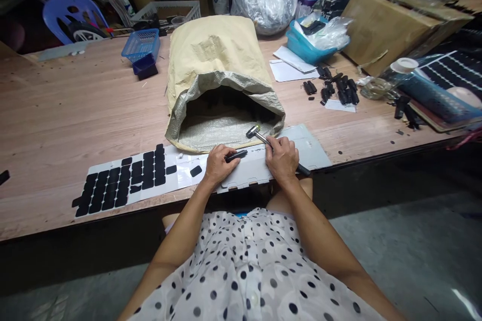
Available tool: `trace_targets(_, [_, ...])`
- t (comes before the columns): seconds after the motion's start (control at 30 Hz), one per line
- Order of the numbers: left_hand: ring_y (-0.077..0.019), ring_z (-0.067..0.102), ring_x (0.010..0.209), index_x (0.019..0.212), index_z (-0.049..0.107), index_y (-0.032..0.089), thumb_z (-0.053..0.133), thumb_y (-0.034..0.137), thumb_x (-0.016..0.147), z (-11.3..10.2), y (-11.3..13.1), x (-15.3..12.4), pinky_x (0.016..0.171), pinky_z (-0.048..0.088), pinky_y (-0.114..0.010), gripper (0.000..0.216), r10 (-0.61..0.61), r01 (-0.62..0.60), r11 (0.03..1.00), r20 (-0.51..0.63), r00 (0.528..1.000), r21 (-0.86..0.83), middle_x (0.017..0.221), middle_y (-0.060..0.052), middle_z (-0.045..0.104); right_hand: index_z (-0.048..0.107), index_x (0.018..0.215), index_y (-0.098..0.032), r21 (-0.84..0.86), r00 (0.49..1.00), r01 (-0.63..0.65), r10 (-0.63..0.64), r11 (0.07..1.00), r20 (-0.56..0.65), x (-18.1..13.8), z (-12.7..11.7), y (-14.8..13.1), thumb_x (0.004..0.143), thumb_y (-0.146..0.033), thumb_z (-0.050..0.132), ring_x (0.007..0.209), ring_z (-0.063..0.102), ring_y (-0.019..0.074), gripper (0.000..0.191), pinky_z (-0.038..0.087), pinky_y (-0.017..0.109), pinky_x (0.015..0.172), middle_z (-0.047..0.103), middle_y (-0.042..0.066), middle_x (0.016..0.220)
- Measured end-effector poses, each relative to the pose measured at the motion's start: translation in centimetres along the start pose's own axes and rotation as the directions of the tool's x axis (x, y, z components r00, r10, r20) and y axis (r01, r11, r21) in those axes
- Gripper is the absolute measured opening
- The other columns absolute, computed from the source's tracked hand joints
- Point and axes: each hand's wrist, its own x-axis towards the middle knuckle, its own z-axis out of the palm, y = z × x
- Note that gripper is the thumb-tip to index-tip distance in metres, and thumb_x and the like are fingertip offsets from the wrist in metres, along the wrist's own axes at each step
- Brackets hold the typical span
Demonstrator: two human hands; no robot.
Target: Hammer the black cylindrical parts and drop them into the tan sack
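Note:
My left hand (220,164) is closed on a small black cylindrical part (237,155), held low over a pale grey board (252,166) at the table's front edge. In my right hand (281,158) is a hammer (259,135), gripped along its shaft. Its head points up and left, and its black handle end sticks out below the hand. Just beyond both hands lies a large yellowish woven sack (222,42), its mouth facing me and its inside dark. To the left, black rounded stickers (109,185) sit in rows on a white backing sheet (178,173).
Several black cylindrical parts (342,88) lie at the right, near a blue basin (311,42) with plastic bags. A cardboard box (391,25) stands behind them. Blue baskets (141,45) are at the back left. Close to me runs the table's front edge (150,203).

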Motion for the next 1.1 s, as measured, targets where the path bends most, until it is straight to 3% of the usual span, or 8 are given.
trace_targets(0.2, [-0.0220,0.060,0.088,0.089,0.075,0.025,0.077,0.026,0.081,0.2,0.1,0.3,0.084,0.051,-0.037,0.008,-0.015,0.015,1.000,0.004,1.000,-0.009,0.086,-0.002,0.067,0.072,0.117,-0.025,-0.016,0.999,-0.009,0.010,1.000,0.040,0.5,-0.2,0.0,0.097,-0.025,0.051,0.091,0.045,0.0240,0.029,0.029,0.033,0.073,0.060,0.010,0.099])
trace_targets(0.33, [-0.0217,0.060,0.088,0.088,0.073,0.023,0.076,0.025,0.080,0.1,0.3,0.3,0.084,0.051,-0.037,0.008,-0.034,0.035,0.999,0.019,0.999,-0.031,0.088,-0.002,0.068,0.073,0.115,-0.024,0.083,0.999,0.006,-0.009,0.997,0.039,0.2,-0.7,0.5,0.097,-0.024,0.049,0.088,0.050,0.0234,0.030,0.035,0.033,0.073,0.061,0.009,0.094])
trace_targets(0.5, [-0.0226,0.061,0.089,0.085,0.070,0.023,0.074,0.020,0.077,0.2,0.7,0.4,0.085,0.051,-0.038,0.010,-0.025,0.026,0.998,0.032,0.999,-0.050,0.089,-0.002,0.068,0.070,0.116,-0.022,0.318,0.999,0.031,-0.018,0.948,-0.046,-2.8,-2.0,0.9,0.103,-0.030,0.038,0.090,0.061,0.0220,0.035,0.048,0.033,0.079,0.067,0.009,0.098])
trace_targets(0.63, [-0.0231,0.060,0.089,0.083,0.069,0.023,0.074,0.019,0.076,0.3,0.8,0.4,0.084,0.050,-0.038,0.010,-0.021,0.023,0.998,0.038,0.999,-0.065,0.087,-0.002,0.068,0.070,0.114,-0.024,0.417,0.995,0.104,-0.099,0.903,-0.034,-5.3,-3.0,0.3,0.104,-0.035,0.036,0.094,0.066,0.0219,0.037,0.053,0.034,0.083,0.069,0.008,0.099])
trace_targets(0.93, [-0.0236,0.061,0.092,0.083,0.067,0.022,0.074,0.015,0.074,0.2,1.5,0.4,0.087,0.049,-0.039,0.014,-0.032,0.035,0.996,0.047,0.998,-0.076,0.090,-0.002,0.069,0.071,0.125,-0.024,0.405,0.992,0.116,-0.122,0.907,-0.011,-6.3,-3.5,-0.5,0.104,-0.033,0.039,0.085,0.066,0.0191,0.039,0.052,0.029,0.072,0.068,0.007,0.095])
trace_targets(1.1, [-0.0232,0.060,0.089,0.084,0.069,0.023,0.079,0.027,0.077,0.5,1.2,0.5,0.084,0.048,-0.038,0.013,-0.017,0.019,0.998,0.037,0.999,-0.058,0.088,-0.002,0.069,0.072,0.126,-0.027,0.349,0.991,0.119,-0.132,0.929,0.012,-6.7,-3.4,-0.2,0.103,-0.030,0.040,0.081,0.065,0.0184,0.039,0.051,0.027,0.067,0.066,0.006,0.091])
